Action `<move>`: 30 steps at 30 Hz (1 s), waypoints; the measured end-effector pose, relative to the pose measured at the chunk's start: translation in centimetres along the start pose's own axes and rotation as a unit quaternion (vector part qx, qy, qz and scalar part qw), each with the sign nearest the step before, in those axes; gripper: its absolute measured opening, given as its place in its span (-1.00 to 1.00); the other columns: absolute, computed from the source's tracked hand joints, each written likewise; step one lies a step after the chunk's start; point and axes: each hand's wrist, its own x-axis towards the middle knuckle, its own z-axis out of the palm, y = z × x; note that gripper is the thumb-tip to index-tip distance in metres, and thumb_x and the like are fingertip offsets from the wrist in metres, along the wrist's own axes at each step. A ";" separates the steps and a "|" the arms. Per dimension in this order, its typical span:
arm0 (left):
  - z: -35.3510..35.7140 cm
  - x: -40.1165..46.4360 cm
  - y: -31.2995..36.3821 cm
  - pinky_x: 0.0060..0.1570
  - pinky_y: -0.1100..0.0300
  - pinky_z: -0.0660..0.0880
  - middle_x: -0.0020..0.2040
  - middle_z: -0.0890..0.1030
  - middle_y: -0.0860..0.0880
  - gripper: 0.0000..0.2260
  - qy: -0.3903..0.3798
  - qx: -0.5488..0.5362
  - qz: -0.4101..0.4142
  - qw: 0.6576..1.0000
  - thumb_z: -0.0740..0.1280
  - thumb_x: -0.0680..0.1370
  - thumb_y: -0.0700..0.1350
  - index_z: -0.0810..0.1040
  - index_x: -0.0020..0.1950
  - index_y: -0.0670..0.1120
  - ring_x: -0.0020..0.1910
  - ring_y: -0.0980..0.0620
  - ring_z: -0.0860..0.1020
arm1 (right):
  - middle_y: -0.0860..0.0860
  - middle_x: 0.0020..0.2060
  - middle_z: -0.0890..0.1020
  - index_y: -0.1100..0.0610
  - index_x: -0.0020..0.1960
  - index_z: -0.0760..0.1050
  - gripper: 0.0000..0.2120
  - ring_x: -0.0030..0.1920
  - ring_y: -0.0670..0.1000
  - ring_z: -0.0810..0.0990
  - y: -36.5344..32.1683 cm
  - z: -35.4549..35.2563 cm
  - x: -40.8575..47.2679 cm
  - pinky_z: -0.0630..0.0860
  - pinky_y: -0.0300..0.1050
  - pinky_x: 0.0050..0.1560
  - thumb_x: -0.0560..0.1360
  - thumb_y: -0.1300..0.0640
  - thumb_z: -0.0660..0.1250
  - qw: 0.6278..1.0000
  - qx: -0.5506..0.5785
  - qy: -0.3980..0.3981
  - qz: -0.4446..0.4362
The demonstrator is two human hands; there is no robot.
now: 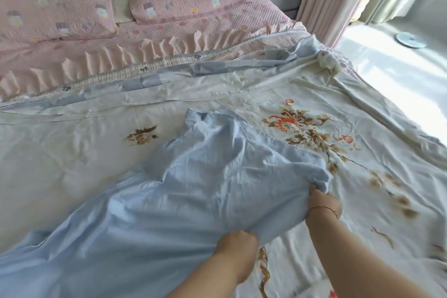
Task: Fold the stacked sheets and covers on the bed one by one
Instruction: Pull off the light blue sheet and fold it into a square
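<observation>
The light blue sheet (193,189) is lying rumpled across the bed, running from the 8 o'clock corner up toward the middle, on top of a white floral cover (314,133). It is looking thin, soft and light, likely to slide and billow, so corners or a hemmed edge would be the surest hold. The left hand (238,241) is gripping a bunch of its near edge at 6 o'clock; the right hand (324,203) is pinching its edge at 4 o'clock. The sheet's far corners are lost in folds and its 8 o'clock end is running out of view. Pink pillows (60,9) are sitting at 11 o'clock
</observation>
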 end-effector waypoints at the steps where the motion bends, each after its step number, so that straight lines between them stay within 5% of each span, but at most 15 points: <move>1: 0.3 0.1 1.6 0.23 -0.07 0.42 0.30 0.48 -0.28 -0.66 -0.015 -0.007 0.014 1.000 0.14 0.57 -0.33 0.40 0.34 -0.26 0.28 -0.28 0.48 | 0.23 -0.10 0.47 0.21 0.00 0.42 -0.77 0.12 0.29 0.52 1.1 -1.7 0.5 0.28 -0.04 -0.11 0.58 0.02 0.20 1.000 -0.013 0.013 0.015; 4: 0.7 0.9 5.3 0.24 -0.06 0.41 0.31 0.47 -0.29 -0.69 -0.066 -0.025 0.057 0.996 0.15 0.60 -0.25 0.41 0.34 -0.25 0.29 -0.27 0.47 | 0.24 -0.14 0.52 0.34 -0.03 0.49 -0.58 -0.01 0.26 0.54 4.1 -5.7 1.6 0.29 -0.02 -0.15 0.49 -0.07 0.30 0.999 -0.016 0.026 0.038; 7: -0.2 3.0 5.6 0.17 0.03 0.44 0.26 0.53 -0.16 -0.62 -0.068 -0.101 0.050 0.991 0.22 0.59 0.12 0.46 0.27 -0.11 0.22 -0.17 0.51 | 0.20 -0.22 0.57 0.29 -0.04 0.56 -0.60 -0.20 0.17 0.52 5.1 -7.4 3.0 0.44 0.00 -0.14 0.34 -0.04 0.40 0.999 -0.028 -0.001 0.023; 9: -2.3 4.8 4.7 0.18 0.07 0.46 0.24 0.54 -0.10 -0.52 -0.002 -0.153 0.015 0.988 0.24 0.55 0.24 0.44 0.31 -0.06 0.20 -0.12 0.53 | 0.15 -0.16 0.58 0.21 -0.07 0.52 -0.70 -0.16 0.15 0.51 4.4 -8.2 4.0 0.43 -0.04 -0.10 0.29 0.06 0.43 0.998 -0.046 0.031 -0.006; 13: -7.8 8.3 1.3 0.22 0.08 0.41 0.34 0.44 -0.12 -0.62 0.222 -0.169 -0.054 0.959 0.25 0.60 0.04 0.41 0.37 -0.09 0.28 -0.12 0.46 | 0.01 -0.02 0.49 0.04 0.05 0.46 -0.69 0.09 0.06 0.43 1.6 -8.2 6.0 0.32 -0.04 0.17 0.33 0.15 0.41 0.971 -0.109 0.082 -0.194; 16: -11.0 10.6 -0.8 0.20 0.02 0.39 0.40 0.30 -0.17 -0.57 0.311 -0.166 -0.102 0.930 0.31 0.59 -0.06 0.32 0.42 -0.14 0.28 -0.18 0.45 | 0.01 -0.19 0.54 0.05 -0.12 0.47 -0.97 -0.10 0.05 0.48 -0.8 -7.1 7.3 0.36 -0.10 -0.13 0.45 0.15 0.31 0.943 -0.159 -0.022 -0.291; 21: -13.7 15.0 -4.2 0.23 -0.01 0.41 0.51 0.11 -0.30 -0.17 0.301 -0.203 -0.255 0.896 0.44 0.48 -0.04 -0.02 0.56 -0.13 0.32 -0.28 0.44 | -0.01 -0.40 0.46 0.05 -0.31 0.37 -0.75 -0.37 0.00 0.41 -2.7 -5.9 8.8 0.31 -0.16 -0.33 0.47 -0.06 0.27 0.873 -0.353 -0.205 -0.266; 22: -13.9 15.7 -4.9 0.18 -0.03 0.49 0.44 0.28 -0.30 -0.17 0.287 -0.248 -0.278 0.882 0.48 0.44 -0.02 0.05 0.54 -0.13 0.23 -0.26 0.51 | -0.02 -0.40 0.44 0.05 -0.32 0.36 -0.71 -0.35 0.00 0.39 -2.6 -5.9 9.0 0.28 -0.14 -0.31 0.47 -0.11 0.26 0.853 -0.393 -0.224 -0.261; 24: -14.2 16.9 -5.4 -0.17 -0.01 0.64 -0.01 0.62 -0.24 -0.50 0.258 -0.353 -0.269 0.858 0.47 0.43 -0.09 0.41 0.30 -0.21 -0.17 -0.14 0.66 | -0.03 -0.40 0.40 0.07 -0.34 0.33 -0.63 -0.34 -0.01 0.36 -2.3 -5.9 9.8 0.26 -0.10 -0.29 0.51 -0.15 0.24 0.825 -0.433 -0.260 -0.252; 26: -15.1 17.8 -6.7 -0.36 0.03 0.64 -0.28 0.63 -0.22 -0.83 0.254 -0.386 -0.273 0.844 0.38 0.50 -0.20 0.56 0.04 -0.25 -0.39 -0.09 0.64 | -0.03 -0.39 0.35 0.07 -0.35 0.27 -0.61 -0.31 0.00 0.35 -1.9 -6.1 10.4 0.23 -0.09 -0.27 0.55 -0.13 0.21 0.812 -0.446 -0.259 -0.274; 27: -15.8 18.2 -7.4 -0.31 -0.01 0.65 -0.26 0.65 -0.24 -0.87 0.271 -0.378 -0.280 0.840 0.33 0.50 -0.22 0.57 0.00 -0.24 -0.36 -0.11 0.66 | -0.04 -0.37 0.36 0.07 -0.33 0.28 -0.62 -0.27 0.03 0.39 -1.8 -6.3 10.7 0.24 -0.10 -0.24 0.56 -0.11 0.20 0.816 -0.439 -0.243 -0.287; 30: -18.4 18.6 -8.9 0.10 0.01 0.54 0.10 0.62 -0.30 -0.73 0.383 -0.280 -0.278 0.835 0.26 0.54 -0.11 0.57 0.13 -0.26 0.06 -0.24 0.62 | 0.02 -0.33 0.45 0.12 -0.23 0.39 -0.73 -0.20 0.13 0.48 -1.0 -7.1 12.3 0.28 -0.11 -0.28 0.56 -0.02 0.27 0.908 -0.280 -0.152 -0.273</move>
